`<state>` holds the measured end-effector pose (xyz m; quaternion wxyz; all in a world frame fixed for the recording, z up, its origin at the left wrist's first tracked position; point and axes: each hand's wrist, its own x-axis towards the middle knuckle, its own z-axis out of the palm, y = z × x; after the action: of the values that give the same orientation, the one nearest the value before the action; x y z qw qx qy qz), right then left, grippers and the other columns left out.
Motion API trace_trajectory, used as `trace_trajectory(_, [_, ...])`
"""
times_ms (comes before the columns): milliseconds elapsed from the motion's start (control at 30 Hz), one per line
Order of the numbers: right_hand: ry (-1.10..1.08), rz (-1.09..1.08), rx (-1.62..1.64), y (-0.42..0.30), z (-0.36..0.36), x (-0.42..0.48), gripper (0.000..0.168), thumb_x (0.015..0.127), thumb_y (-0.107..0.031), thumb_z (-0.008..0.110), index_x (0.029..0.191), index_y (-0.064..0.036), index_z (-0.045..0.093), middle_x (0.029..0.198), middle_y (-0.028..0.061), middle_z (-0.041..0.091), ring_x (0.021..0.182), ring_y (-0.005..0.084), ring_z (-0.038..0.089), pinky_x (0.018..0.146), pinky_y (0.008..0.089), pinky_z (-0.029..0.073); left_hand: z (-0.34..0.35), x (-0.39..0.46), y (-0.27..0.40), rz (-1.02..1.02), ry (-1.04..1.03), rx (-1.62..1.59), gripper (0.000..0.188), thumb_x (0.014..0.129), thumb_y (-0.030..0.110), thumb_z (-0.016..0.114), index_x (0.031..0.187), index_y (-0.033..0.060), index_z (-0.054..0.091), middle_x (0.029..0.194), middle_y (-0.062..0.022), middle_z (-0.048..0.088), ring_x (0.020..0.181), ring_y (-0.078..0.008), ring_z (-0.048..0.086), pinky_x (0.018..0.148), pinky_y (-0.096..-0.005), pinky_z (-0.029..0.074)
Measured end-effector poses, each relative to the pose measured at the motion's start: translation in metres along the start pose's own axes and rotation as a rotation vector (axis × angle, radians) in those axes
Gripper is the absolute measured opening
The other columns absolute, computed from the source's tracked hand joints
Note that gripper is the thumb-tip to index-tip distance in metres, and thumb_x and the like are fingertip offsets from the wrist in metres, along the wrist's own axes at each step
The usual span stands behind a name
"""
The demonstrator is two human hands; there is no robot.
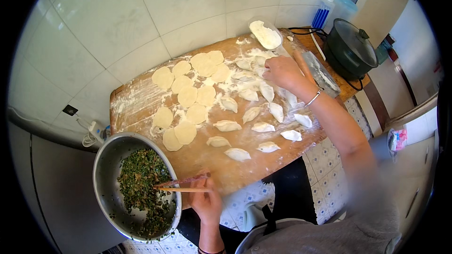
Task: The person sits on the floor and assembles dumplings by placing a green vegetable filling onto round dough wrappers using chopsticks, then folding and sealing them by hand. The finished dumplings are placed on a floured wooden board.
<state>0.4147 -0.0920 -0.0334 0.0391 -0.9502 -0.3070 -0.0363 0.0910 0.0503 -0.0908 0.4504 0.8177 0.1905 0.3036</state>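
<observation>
My left hand (204, 199) holds a pair of chopsticks (185, 189), whose tips rest in a chopped green filling (143, 178). That filling lies in a large metal bowl (106, 183) at the board's near left corner. Across the floured wooden board (197, 162), my right hand (282, 72) has its bunched fingers on a dumpling (261, 72), which they partly cover. Several shaped dumplings (250, 114) lie spread over the right half of the board. Flat round dough wrappers (187, 96), some overlapping, cover its middle and left.
A tub of flour (265, 34) stands at the back edge. By my right forearm lie a rolling pin (303, 66) and a floury cleaver blade (319, 72). Farther right is a dark lidded electric pot (349, 51). A tiled wall (190, 14) runs behind; a power strip (96, 130) is at left.
</observation>
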Motion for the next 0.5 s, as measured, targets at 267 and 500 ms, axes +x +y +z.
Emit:
trace_trajectory(267, [0.041,0.035,-0.024,-0.005,0.004,0.012,0.017,0.072,-0.02,0.061,0.074,-0.003,0.063,0.077,0.0164,0.063,0.074,0.0311,0.062,0.065,0.0405,0.049,0.001,0.0,-0.002,0.033,0.011,-0.001,0.014,0.084,-0.001,0.049,0.094,-0.0044,0.058,0.095,-0.014,0.059,0.09,-0.0225,0.055,0.083,-0.0309,0.042])
trace_trajectory(500, [-0.062,0.01,-0.087,-0.003,-0.01,0.011,0.018,0.072,-0.019,0.062,0.076,-0.002,0.064,0.078,0.0166,0.063,0.074,0.029,0.062,0.065,0.0384,0.049,0.0,0.002,0.0,0.079,-0.005,0.002,0.013,0.084,-0.002,0.049,0.093,-0.0047,0.058,0.095,-0.0145,0.059,0.09,-0.0236,0.056,0.083,-0.0318,0.043])
